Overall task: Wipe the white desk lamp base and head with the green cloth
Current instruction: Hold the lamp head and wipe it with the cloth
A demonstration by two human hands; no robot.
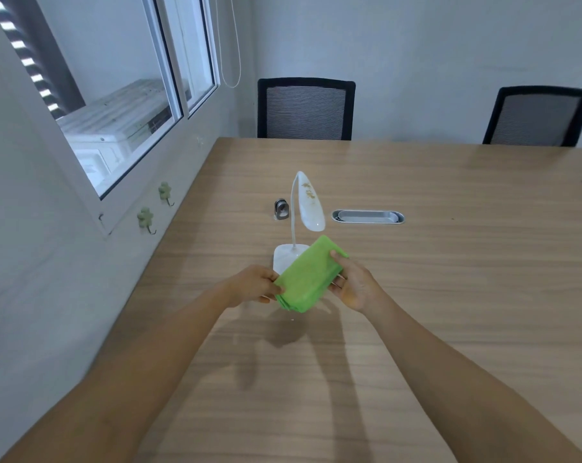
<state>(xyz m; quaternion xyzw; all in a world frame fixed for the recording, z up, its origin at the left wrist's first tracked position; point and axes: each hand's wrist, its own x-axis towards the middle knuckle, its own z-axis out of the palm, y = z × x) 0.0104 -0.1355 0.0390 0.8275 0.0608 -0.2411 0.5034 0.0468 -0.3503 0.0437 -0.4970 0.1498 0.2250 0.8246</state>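
Lamp (303,212) base half-hidden behind held green cloth (306,279).

Premises: an office meeting room. A long wood-grain laminate table (433,295) fills the centre and right of the frame, with an oval metal cable port (368,216) set into it. Two black mesh-backed office chairs (305,109) stand along the top edge; a white-framed sliding window (122,105) occupies the upper left.

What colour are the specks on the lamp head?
Yellowish-brown specks on the white lamp head, seen in the head view.
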